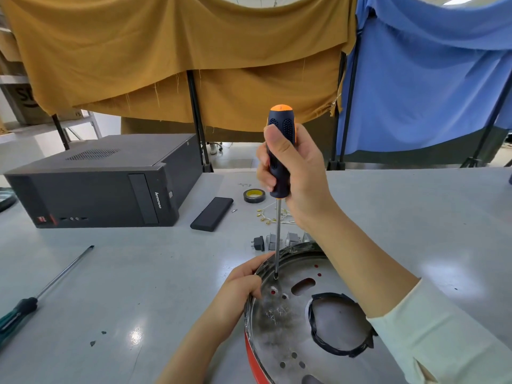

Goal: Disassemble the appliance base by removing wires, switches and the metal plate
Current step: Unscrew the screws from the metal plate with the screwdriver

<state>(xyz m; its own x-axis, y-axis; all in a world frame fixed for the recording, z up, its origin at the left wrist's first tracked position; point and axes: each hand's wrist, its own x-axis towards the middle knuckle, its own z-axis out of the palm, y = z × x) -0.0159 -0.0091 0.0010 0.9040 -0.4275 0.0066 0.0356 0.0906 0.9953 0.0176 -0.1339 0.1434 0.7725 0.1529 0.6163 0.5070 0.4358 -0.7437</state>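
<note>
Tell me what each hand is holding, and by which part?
The right hand grips the screwdriver by its handle, tip down on the metal plate. The left hand holds the plate's rim.

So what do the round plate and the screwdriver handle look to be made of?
Round plate: bare metal, probably steel, with a dull silver sheen, scratches and punched holes. Screwdriver handle: apparently moulded plastic or rubber, matte dark blue with orange trim and dimpled grip patches.

A pale grey bench (415, 217) with a glossy top catches ceiling-light glare near the front. Behind it, an ochre cloth (177, 51) hangs over black stands (196, 120) on the left and a blue cloth (426, 79) on the right. At far left, white shelving (16, 79) holds a cardboard box (25, 101).
</note>
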